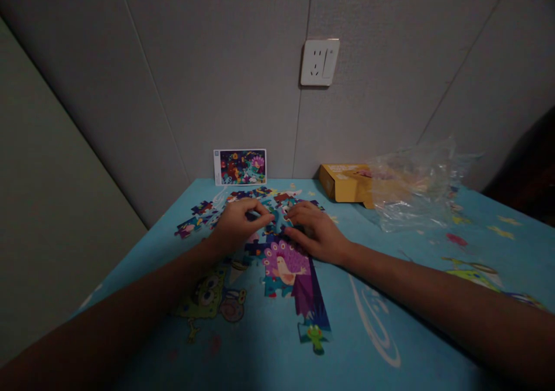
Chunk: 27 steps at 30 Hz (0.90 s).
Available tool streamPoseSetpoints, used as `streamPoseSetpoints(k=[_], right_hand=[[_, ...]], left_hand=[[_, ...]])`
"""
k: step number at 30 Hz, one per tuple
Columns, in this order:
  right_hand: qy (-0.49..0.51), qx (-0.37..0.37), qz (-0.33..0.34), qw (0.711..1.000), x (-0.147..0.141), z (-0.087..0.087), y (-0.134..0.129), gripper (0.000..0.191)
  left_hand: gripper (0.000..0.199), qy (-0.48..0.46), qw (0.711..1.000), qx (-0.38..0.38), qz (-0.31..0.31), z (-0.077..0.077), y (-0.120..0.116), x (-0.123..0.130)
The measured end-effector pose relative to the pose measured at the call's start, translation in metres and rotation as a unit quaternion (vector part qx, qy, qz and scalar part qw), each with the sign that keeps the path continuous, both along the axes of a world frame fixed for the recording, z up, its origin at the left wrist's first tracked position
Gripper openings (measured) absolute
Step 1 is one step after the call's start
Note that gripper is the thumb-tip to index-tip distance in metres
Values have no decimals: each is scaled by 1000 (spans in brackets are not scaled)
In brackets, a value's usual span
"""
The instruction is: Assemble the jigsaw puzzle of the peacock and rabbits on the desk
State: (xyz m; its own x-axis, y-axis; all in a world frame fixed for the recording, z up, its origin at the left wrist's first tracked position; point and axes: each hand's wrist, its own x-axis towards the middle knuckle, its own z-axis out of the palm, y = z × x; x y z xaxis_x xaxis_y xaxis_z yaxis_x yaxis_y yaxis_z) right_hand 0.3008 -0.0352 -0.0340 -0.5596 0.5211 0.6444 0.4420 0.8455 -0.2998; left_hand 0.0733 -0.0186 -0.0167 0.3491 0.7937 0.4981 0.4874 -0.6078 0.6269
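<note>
My left hand (240,223) is closed in a pinch, thumb and forefinger on the edge of a light-blue puzzle piece (277,220). Across from it, my right hand (315,232) rests low on the table, fingers bent and thumb apart, the tips touching the puzzle beside that piece. A joined puzzle section with a pink-purple peacock (284,266) runs toward me, ending in a green frog piece (315,334). More joined pieces lie behind the hands, partly hidden by them. A separate cluster of pieces (189,227) is left of my left hand.
A printed picture card (243,167) leans on the wall at the back. To the right lie a yellow box (347,185) and a crumpled clear plastic bag (407,200) partly over it. The blue cartoon-print tablecloth (368,333) covers the table. A socket plate (319,62) is on the wall.
</note>
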Motion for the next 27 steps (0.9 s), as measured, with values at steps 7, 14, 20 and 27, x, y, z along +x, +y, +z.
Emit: streamPoseSetpoints(k=[7,14,20,27], right_hand=[[73,-74,-33,994,2,2,-2,37],[76,-64,-30,995,3,-1,0,36],[70,-63,-32,995,3,0,-1,38],[61,-60,-36,996,3,0,-1,39]], left_hand=[[31,4,992,-42,-116,0,-7,-2],[29,24,989,-55,-138,0,-10,-6],[29,27,986,-59,-152,0,-11,-7],[24,36,984,-47,-168,1,-10,-7]])
